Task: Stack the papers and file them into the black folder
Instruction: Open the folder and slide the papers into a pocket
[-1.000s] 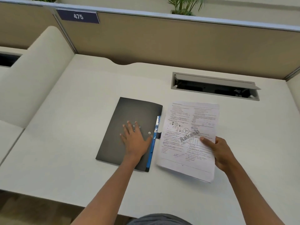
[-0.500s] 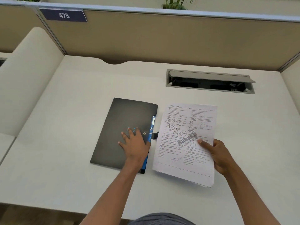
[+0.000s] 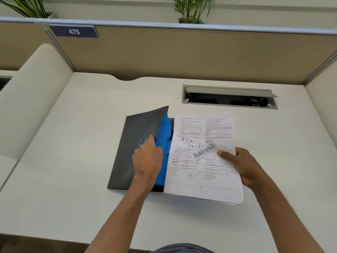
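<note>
Office cubicle: tan partition panels (image 3: 182, 55), numbered plate "475" (image 3: 73, 31), white surface (image 3: 73, 143) with cable hatch (image 3: 229, 96), potted plants (image 3: 193, 10).

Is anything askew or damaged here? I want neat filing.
Nothing damaged. The stack of white printed papers, held by the right hand, sits slightly tilted with lower sheet edges fanned out. The left hand lifts the black folder cover.

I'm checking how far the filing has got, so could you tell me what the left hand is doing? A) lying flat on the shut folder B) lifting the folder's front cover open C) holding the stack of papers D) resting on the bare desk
B: the left hand grips the right edge of the black folder's cover and raises it, so the blue inner pockets show.
</note>
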`<state>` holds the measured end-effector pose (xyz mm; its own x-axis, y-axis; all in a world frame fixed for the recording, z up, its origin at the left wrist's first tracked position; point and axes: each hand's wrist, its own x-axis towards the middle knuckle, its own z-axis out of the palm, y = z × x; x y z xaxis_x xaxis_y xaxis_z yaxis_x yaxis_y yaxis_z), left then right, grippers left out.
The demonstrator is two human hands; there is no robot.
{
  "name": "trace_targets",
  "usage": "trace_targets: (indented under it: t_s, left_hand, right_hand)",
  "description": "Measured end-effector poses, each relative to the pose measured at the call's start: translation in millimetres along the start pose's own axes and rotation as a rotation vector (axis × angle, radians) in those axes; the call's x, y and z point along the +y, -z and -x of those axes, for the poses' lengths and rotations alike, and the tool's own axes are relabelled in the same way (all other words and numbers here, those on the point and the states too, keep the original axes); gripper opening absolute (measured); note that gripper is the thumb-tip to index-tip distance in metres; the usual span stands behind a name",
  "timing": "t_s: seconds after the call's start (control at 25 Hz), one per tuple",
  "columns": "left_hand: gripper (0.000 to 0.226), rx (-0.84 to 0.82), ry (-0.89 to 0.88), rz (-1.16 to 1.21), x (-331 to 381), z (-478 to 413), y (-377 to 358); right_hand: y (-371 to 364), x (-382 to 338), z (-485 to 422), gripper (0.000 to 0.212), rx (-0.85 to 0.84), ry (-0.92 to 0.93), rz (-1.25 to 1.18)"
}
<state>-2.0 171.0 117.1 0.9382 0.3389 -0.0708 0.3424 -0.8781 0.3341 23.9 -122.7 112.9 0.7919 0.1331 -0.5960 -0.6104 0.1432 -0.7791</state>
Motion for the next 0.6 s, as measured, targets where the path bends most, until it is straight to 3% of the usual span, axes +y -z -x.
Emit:
trace_targets:
  t_s: [0.24, 0.44, 0.6]
  left_hand:
    - [0.073, 0.044, -0.081, 0.034, 23.0, 5.9, 21.5]
    - [0.043, 0.049, -0.051, 0.217, 43.0, 11.1, 25.3]
    - [0.044, 0.083, -0.082, 0.335, 57.9, 19.4, 26.2]
  right_hand:
    - [18.3, -50.2, 23.7, 0.024, 0.019, 0.037, 0.092]
    - [31.5, -85.6, 49.0, 0.022, 0.05, 0.066, 0.133]
    - [39.7, -103.0, 70.8, 0.017, 0.063, 0.076, 0.153]
